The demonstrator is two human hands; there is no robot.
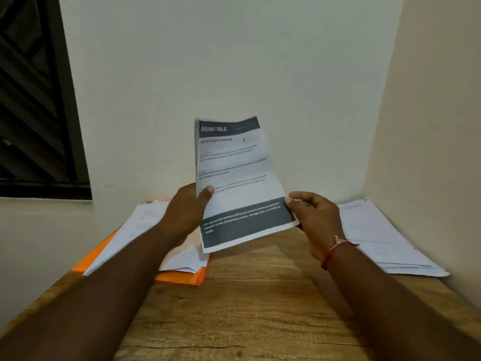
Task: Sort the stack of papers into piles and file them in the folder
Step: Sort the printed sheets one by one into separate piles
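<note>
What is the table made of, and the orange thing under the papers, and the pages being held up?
The table looks like wood or a wood-look laminate: brown grain lines, matte. The orange folder seems to be thin card or plastic, flat and smooth; I cannot tell which. The held pages are printed paper, thin and slightly curved.

Dim, warm indoor light. Wall evenly lit, greyish; window dark. Soft shadow on bench beneath held papers. Print on papers smeared, motion blur. Wide-angle bending at edges; forearms stretched.
</note>
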